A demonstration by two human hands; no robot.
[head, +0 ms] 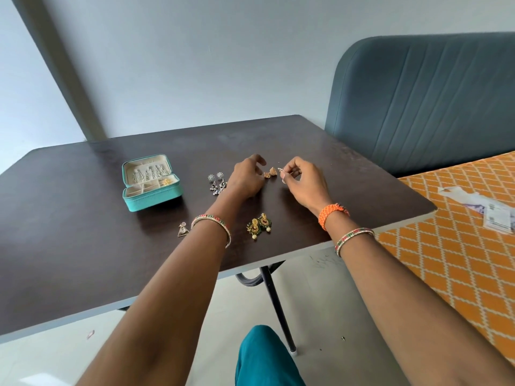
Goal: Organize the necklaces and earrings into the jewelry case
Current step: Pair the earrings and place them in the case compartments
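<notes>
An open teal jewelry case (152, 196) stands on the dark table (83, 246) at the left, with chains hung in its lid and a gold piece in one tray compartment. My right hand (303, 181) pinches a small earring (281, 170) at its fingertips. My left hand (246, 178) hovers with curled fingers beside two small gold jhumka earrings (270, 173), holding nothing that I can see. A silver drop pair (217, 183) lies left of that hand. A green and gold pair (259, 224) sits between my wrists. A triangular earring (183, 229) lies near the left bangle.
A blue padded headboard (423, 101) rises behind the table's right corner. A bed with an orange patterned sheet (459, 246) runs along the right, with papers (496, 215) on it. Table legs (276, 296) stand below the front edge.
</notes>
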